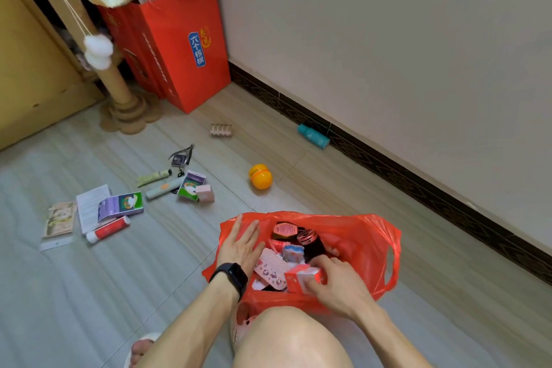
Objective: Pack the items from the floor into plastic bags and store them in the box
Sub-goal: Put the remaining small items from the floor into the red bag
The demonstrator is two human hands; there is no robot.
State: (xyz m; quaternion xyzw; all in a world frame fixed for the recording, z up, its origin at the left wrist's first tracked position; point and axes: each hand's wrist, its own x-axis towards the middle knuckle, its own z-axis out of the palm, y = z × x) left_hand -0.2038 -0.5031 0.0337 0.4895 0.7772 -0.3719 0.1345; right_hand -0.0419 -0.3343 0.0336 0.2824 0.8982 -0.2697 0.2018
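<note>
Loose on the grey tiled floor (89, 293), far left: a red-and-white tube (108, 229) and a purple-and-green carton (121, 205). My left hand (242, 245) lies flat, fingers straight, on the thin red plastic bag's (358, 236) left rim. My right hand (337, 281) curls around a small red-and-white box (304, 278) in the bag's mouth.

Your one head-worn camera looks forward and down, close above the red bag (358, 236), toward floor (89, 293) and wall (388, 39).
</note>
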